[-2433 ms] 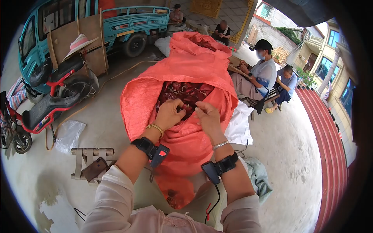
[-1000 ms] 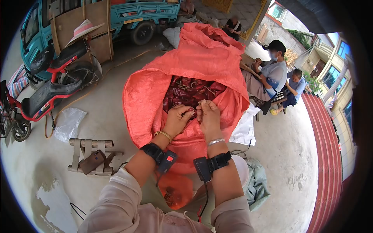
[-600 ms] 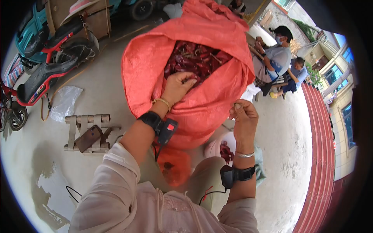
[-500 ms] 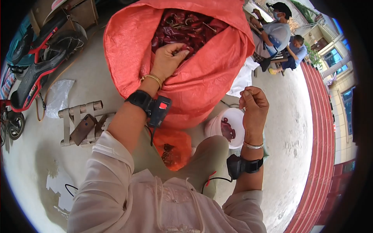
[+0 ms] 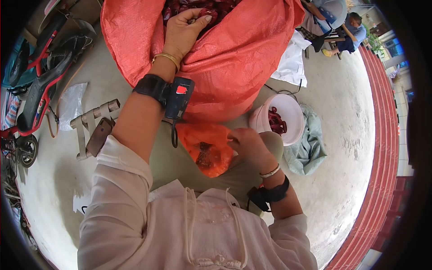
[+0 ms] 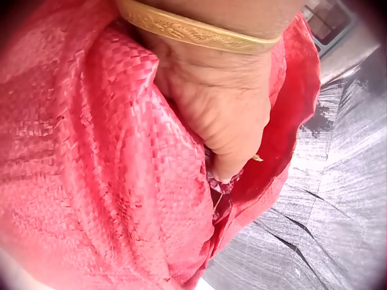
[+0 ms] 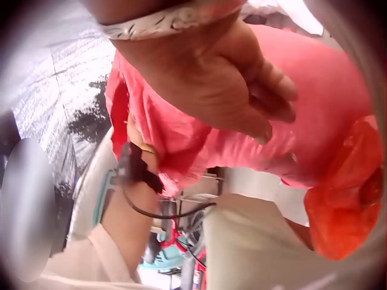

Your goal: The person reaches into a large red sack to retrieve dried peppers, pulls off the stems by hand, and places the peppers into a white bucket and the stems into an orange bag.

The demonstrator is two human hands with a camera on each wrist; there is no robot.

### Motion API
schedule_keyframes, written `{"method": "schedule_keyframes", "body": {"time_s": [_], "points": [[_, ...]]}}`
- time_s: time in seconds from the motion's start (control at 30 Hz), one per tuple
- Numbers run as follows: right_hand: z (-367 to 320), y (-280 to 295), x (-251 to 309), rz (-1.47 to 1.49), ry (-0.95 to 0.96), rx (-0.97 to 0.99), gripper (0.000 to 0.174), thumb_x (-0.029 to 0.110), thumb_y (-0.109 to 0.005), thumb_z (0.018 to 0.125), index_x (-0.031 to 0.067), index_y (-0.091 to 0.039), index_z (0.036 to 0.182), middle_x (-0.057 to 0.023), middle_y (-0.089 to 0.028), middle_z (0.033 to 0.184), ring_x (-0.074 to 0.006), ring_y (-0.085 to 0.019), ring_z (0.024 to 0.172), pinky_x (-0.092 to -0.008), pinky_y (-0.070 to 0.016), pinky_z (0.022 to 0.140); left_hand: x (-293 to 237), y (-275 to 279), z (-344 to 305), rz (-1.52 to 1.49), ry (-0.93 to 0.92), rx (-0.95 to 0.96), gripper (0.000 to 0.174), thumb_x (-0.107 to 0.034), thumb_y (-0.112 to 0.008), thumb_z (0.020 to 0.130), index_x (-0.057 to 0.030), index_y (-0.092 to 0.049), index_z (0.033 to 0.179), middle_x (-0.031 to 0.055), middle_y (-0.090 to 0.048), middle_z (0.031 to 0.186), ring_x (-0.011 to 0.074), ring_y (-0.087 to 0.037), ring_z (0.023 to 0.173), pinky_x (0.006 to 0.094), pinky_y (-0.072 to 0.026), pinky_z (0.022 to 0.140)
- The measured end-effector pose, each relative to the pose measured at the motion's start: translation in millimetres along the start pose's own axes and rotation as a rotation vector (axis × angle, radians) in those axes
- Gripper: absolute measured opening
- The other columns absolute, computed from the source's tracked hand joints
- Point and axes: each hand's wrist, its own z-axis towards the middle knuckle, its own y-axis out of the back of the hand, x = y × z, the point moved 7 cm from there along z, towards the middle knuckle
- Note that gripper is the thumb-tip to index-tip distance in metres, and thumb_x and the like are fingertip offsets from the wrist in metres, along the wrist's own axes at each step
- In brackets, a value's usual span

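Observation:
In the head view my left hand [image 5: 182, 36] pinches a dark red pepper [image 5: 208, 17] at the mouth of the big red woven sack [image 5: 225, 76]. The left wrist view has that hand [image 6: 214, 112] against the sack's folds, with the pepper [image 6: 225, 183] partly hidden under its fingertips. My right hand [image 5: 253, 148] is over the right edge of a small orange bag [image 5: 213, 139] with dark scraps inside. Its fingers hang loosely apart in the right wrist view, where the hand [image 7: 211, 84] shows nothing clearly held; the orange bag [image 7: 338, 211] lies beyond them.
A pale bucket [image 5: 292, 112] with red peppers stands right of the sack, beside a grey-green cloth [image 5: 308, 153]. Left are a low stool [image 5: 81, 135] with a phone [image 5: 99, 137], clear plastic [image 5: 72, 105] and a red-and-black scooter [image 5: 38, 90]. Seated people are at upper right.
My right hand has moved down and left from near the bucket to the orange bag, and its pinched fingers have loosened. My left hand still grips a pepper. The head view has tilted down.

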Motion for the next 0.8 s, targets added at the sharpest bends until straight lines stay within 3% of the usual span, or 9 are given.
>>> {"method": "schedule_keyframes", "body": {"time_s": [0.03,0.1,0.17,0.4,0.5,0.7,0.8], "points": [[-3.0,-32.8,-10.8,-0.13,0.073,0.127,0.018,0.009,-0.062,0.067,0.0032,-0.057,0.083,-0.0165,-0.058,0.077,-0.0319,-0.057,0.067,-0.0379,-0.0471,0.061,4.3,-1.0,1.4,-0.014,0.029,0.009,0.018,-0.009,-0.065,0.077,-0.0025,-0.064,0.094,-0.0042,-0.059,0.077,0.0024,-0.048,0.068,0.0164,-0.0399,0.062],[4.5,-23.8,10.3,-0.204,0.052,0.019,0.014,0.011,-0.06,0.068,0.0042,-0.054,0.08,-0.0157,-0.057,0.08,-0.0331,-0.057,0.07,-0.0402,-0.0465,0.061,12.1,1.5,2.5,-0.054,0.086,0.039,0.017,-0.006,-0.06,0.08,-0.002,-0.062,0.096,0.0005,-0.063,0.088,0.0056,-0.055,0.078,0.0178,-0.0433,0.072],[17.2,-1.6,34.8,-0.176,0.042,0.033,0.012,0.011,-0.058,0.07,0.0038,-0.053,0.078,-0.0149,-0.057,0.078,-0.0327,-0.057,0.069,-0.0398,-0.0465,0.059,11.8,3.2,0.3,-0.137,0.113,0.031,0.017,-0.004,-0.058,0.081,-0.0022,-0.062,0.097,0.0009,-0.062,0.089,0.0065,-0.056,0.08,0.019,-0.0432,0.073],[29.0,7.6,60.3,-0.092,0.159,-0.108,0.014,0.016,-0.059,0.073,0.0043,-0.054,0.077,-0.0106,-0.056,0.073,-0.0284,-0.058,0.065,-0.0369,-0.0467,0.057,14.5,8.8,2.3,-0.126,0.123,-0.025,0.017,-0.002,-0.059,0.08,-0.0016,-0.062,0.097,0.0013,-0.062,0.088,0.006,-0.055,0.078,0.0181,-0.0429,0.073],[19.1,22.3,62.5,0.003,0.162,-0.145,0.008,0.011,-0.055,0.071,0.0029,-0.055,0.071,-0.0107,-0.056,0.068,-0.0262,-0.059,0.063,-0.0351,-0.0485,0.054,8.4,11.3,0.9,-0.048,0.086,-0.027,0.016,-0.004,-0.059,0.081,-0.0019,-0.062,0.096,0.0012,-0.062,0.087,0.0058,-0.053,0.077,0.0187,-0.0423,0.072],[17.4,51.2,47.6,0.082,0.158,-0.262,0.013,0.014,-0.058,0.072,0.0019,-0.054,0.069,-0.0116,-0.055,0.067,-0.0275,-0.058,0.06,-0.0371,-0.0466,0.052,16.3,17.9,2.0,-0.013,0.088,-0.044,0.012,-0.003,-0.06,0.08,-0.0031,-0.062,0.092,-0.0004,-0.062,0.085,0.0055,-0.053,0.076,0.0183,-0.0413,0.072],[37.2,83.1,60.8,0.114,0.196,-0.338,0.016,0.013,-0.06,0.073,0.0044,-0.054,0.083,-0.0114,-0.055,0.074,-0.0298,-0.057,0.062,-0.0384,-0.0454,0.054,7.6,14.4,-0.1,-0.036,0.026,-0.033,0.013,-0.003,-0.062,0.079,-0.0035,-0.061,0.092,-0.0007,-0.061,0.086,0.0059,-0.053,0.078,0.0184,-0.0412,0.073]]}}
